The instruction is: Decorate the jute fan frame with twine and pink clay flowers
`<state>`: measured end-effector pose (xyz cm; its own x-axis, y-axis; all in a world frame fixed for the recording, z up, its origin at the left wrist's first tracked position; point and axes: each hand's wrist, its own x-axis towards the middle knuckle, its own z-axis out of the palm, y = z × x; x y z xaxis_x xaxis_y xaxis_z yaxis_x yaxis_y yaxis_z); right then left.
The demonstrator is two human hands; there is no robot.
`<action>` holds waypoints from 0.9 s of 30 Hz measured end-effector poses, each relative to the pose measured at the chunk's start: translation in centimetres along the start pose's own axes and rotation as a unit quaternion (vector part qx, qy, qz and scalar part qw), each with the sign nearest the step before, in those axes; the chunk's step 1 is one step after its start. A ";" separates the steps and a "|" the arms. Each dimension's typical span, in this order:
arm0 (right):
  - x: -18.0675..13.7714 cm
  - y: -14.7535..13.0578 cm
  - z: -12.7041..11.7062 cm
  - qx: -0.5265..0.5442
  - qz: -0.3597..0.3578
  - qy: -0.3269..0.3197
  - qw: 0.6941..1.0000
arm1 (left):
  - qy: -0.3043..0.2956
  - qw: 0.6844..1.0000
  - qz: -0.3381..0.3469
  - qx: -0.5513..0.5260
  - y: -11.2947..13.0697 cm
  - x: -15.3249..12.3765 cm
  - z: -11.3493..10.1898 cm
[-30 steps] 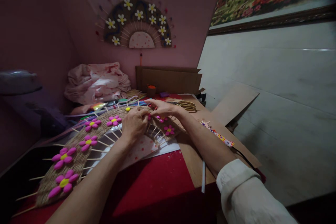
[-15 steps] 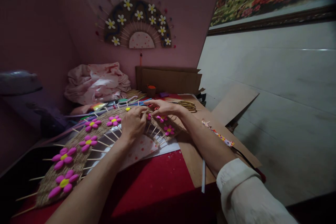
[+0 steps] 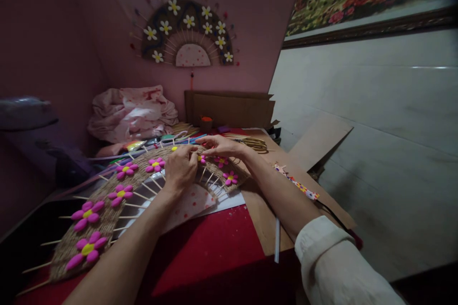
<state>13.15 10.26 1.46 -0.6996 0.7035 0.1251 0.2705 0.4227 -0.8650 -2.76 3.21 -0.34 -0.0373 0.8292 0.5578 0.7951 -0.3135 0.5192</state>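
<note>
Two hands are pressed to a brown woven half-round fan (image 3: 141, 159) with pink flowers (image 3: 88, 213).
Its band is clenched by left hand (image 3: 182, 167) fingers; its rim is touched by loose right hand (image 3: 222, 146) fingers.

Left grip (image 3: 182, 167) pinches the jute fan (image 3: 71, 243) on the red desk (image 3: 222, 243); right grip (image 3: 222, 146) fingers a small pink flower (image 3: 201, 158).

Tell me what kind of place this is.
Probably a home craft corner: a woven fan with pink flowers lies on the red table, a finished fan hangs on the pink board, and scissors and cardboard lie nearby.
</note>
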 end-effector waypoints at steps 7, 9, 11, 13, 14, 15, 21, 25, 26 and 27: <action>0.1 0.2 0.1 0.009 0.007 0.010 1.000 | -0.007 1.000 -0.002 0.002 0.1 -0.1 -0.1; 0.1 0.4 0.1 0.015 0.008 0.015 1.000 | -0.006 1.000 -0.001 0.004 0.1 -0.1 -0.1; 0.1 0.6 0.0 0.020 0.006 0.014 1.000 | -0.004 1.000 -0.003 0.008 0.1 0.0 -0.1; 0.2 0.8 0.0 0.037 0.004 0.013 0.999 | -0.003 1.000 -0.005 0.011 0.1 0.0 -0.1; 0.3 1.0 0.0 0.049 0.005 0.015 0.999 | -0.003 1.000 -0.004 0.011 0.1 0.0 -0.1; 0.5 1.2 0.1 0.059 0.007 0.018 0.998 | -0.003 1.000 -0.003 0.010 0.1 0.0 -0.1; 1.0 1.9 0.4 0.056 0.019 0.039 0.997 | 0.003 1.000 0.008 0.008 0.1 -0.1 -0.1; 0.2 0.9 -0.2 0.063 0.010 0.003 0.998 | 0.009 0.999 0.016 0.032 0.3 0.0 -0.6; 0.0 0.7 -0.4 0.066 0.013 -0.001 0.998 | 0.010 0.999 0.012 0.040 0.3 0.0 -0.8; -0.2 0.5 -0.5 0.066 0.016 -0.002 0.998 | 0.009 0.999 0.007 0.049 0.4 0.0 -0.9</action>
<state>13.70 10.63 1.22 -0.6952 0.7126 0.0945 0.2031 0.3209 -0.9251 -2.97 2.64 0.45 -0.0356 0.8162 0.5767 0.8505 -0.2783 0.4463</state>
